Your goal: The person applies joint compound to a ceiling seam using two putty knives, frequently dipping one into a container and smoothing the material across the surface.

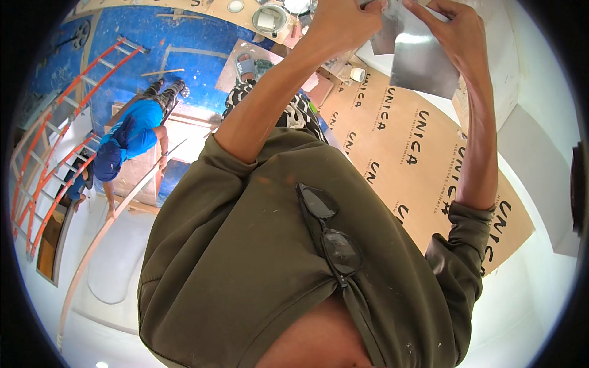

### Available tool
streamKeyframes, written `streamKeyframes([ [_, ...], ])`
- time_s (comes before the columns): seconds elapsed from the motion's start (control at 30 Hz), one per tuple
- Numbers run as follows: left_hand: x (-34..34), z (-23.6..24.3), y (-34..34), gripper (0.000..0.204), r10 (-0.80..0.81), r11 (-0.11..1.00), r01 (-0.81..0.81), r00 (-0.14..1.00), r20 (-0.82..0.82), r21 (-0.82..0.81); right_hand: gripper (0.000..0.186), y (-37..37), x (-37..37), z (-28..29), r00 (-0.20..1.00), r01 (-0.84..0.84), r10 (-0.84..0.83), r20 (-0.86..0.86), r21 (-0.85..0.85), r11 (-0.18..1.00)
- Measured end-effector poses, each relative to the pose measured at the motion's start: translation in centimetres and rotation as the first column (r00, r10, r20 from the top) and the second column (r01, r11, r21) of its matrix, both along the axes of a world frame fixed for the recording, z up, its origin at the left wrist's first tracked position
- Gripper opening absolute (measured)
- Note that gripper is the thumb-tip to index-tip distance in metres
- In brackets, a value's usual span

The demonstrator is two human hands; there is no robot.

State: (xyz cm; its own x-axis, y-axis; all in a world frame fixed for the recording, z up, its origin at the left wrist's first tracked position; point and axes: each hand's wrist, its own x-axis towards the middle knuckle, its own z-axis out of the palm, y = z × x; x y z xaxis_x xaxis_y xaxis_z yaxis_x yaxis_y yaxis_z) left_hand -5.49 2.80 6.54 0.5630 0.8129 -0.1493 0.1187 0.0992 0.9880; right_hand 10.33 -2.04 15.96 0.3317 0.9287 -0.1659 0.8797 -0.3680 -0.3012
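Observation:
Both hands are raised close together at the top edge, partly cut off. My left hand (356,24) is closed, its fingertips pinched at the upper part of a darker grey metal plate (384,40). My right hand (457,30) is bent around the upper edge of a shiny, thin, flat grey metal plate (423,67), its thumb pointing toward my left hand. The plate's lower part hangs over brown printed sheeting (392,135). Where the two plates meet is hard to make out.
At left, a person in a blue shirt (138,132) bends over a long curved strip (92,239). Orange ladders (80,101) stand beyond. A bucket (270,19) and several containers sit at the top. A small white tub (358,74) stands by the sheeting. White walls (540,80) rise at right.

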Motion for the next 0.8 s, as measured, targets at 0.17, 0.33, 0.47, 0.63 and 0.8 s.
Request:
streamKeyframes([
  [0.17, -0.8, -0.2, 1.0, 0.03, -0.018, 0.997, 0.012, 0.997, -0.074, -0.078, 0.039, 0.6, -2.3, -1.3, 0.99, 0.067, -0.042, -0.135, 0.19, 0.979],
  [0.33, -1.2, 1.6, 1.6, 0.031, -0.057, 0.949, 0.065, 0.998, 0.037, -0.309, 0.038, -0.1, -1.3, 1.5, 0.975, 0.216, -0.214, -0.056, 0.026, 0.976],
  [0.47, -1.2, 1.3, 1.5, 0.03, -0.073, 0.967, 0.069, 0.997, -0.01, -0.246, 0.035, -0.1, -1.6, 0.5, 0.992, 0.12, -0.116, -0.05, 0.075, 0.99],
  [0.63, -0.5, -0.9, 0.8, 0.033, -0.042, 0.998, 0.039, 0.996, -0.075, -0.039, 0.033, 0.1, -3.6, 0.0, 0.995, 0.067, -0.052, -0.08, 0.196, 0.978],
  [0.8, -0.1, -1.1, 0.0, 0.035, -0.032, 0.999, 0.031, 0.998, -0.062, -0.024, 0.046, -2.5, -1.2, 0.0, 0.956, 0.283, -0.272, 0.109, -0.1, 0.954],
])
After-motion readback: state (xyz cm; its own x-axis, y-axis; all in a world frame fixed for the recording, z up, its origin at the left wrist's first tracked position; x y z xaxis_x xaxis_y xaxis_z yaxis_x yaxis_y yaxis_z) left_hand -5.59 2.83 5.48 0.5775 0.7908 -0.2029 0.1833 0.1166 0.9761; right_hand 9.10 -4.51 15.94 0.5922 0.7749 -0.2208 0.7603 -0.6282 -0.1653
